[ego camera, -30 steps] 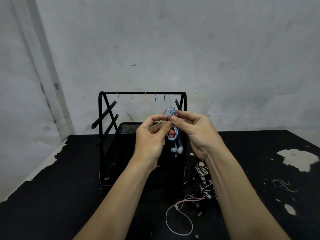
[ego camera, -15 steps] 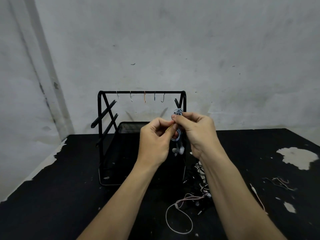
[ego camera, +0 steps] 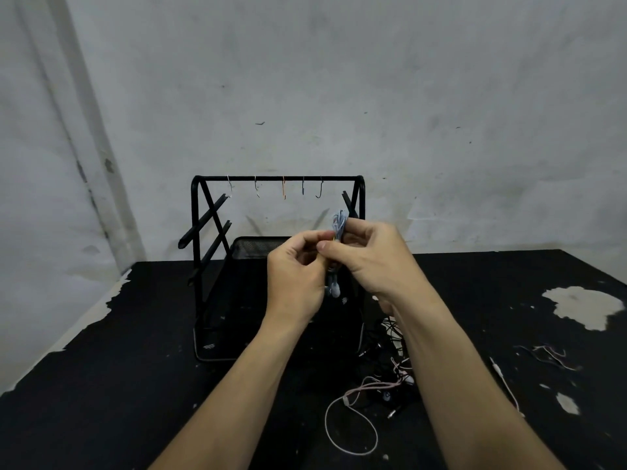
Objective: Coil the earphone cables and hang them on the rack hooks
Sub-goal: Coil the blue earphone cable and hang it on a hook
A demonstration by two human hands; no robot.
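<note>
Right hand [ego camera: 369, 256] up in front of the rack [ego camera: 278, 266], fingers curled round a bundle of light blue earphone cable [ego camera: 340, 222], the loops poking out above the thumb and two white earbuds [ego camera: 334, 290] dangling below. Left hand [ego camera: 294, 273] is right alongside, touching it, fingertips pinched in at the middle of the bundle, with a small yellowish bit between the hands that is too small to make out. Both hands are raised well off the tabletop [ego camera: 101, 385]. Behind the hands, the rack's top bar carries five small hooks [ego camera: 284, 188] in a row, all bare, and the bundle sits lower than the bar, toward the rack's right post. A black mesh tray [ego camera: 251, 247] sits inside the rack's base. To the right of the rack, on the tabletop, lies a tangle of loose cables [ego camera: 390, 337], dark ones heaped together and a pink-white one [ego camera: 353, 418] looping out toward the near edge. Farther right of the rack, a thin white lead [ego camera: 505, 385] lies alone.
</note>
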